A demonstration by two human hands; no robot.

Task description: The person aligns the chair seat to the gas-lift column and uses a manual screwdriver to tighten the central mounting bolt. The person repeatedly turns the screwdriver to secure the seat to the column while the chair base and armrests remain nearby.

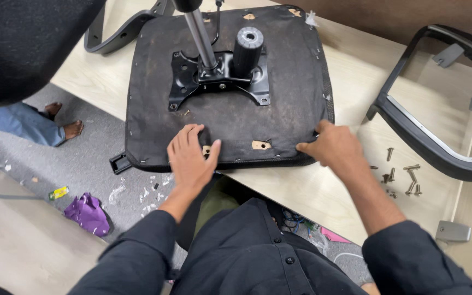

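At the bottom of the frame I see my dark button shirt and both sleeves. A little higher, left of the centre, my left hand lies with spread fingers on the near edge of the upside-down black fabric-covered chair seat; its fingers curl over a small dark round part which I cannot identify. Right of the centre, my right hand presses on the near right corner of the same seat, with the fingers bent over the edge and the thumb on top. It grips the seat edge, not any loose thing.

The seat rests on the pale wooden counter in the middle of the frame, and its near left corner hangs over the counter edge. To the right of my right hand, a small group of loose metal screws lies on the counter, and a grey metal bracket lies nearer to me in the lower right.

Farther up, a black metal mounting plate is fixed on the seat centre, with a shiny steel gas cylinder and a black ribbed plastic knob standing on it. At the right edge lies a black plastic chair frame. On the grey carpet floor at lower left lies a crumpled purple plastic bag, and in the upper left there are another person's bare feet.
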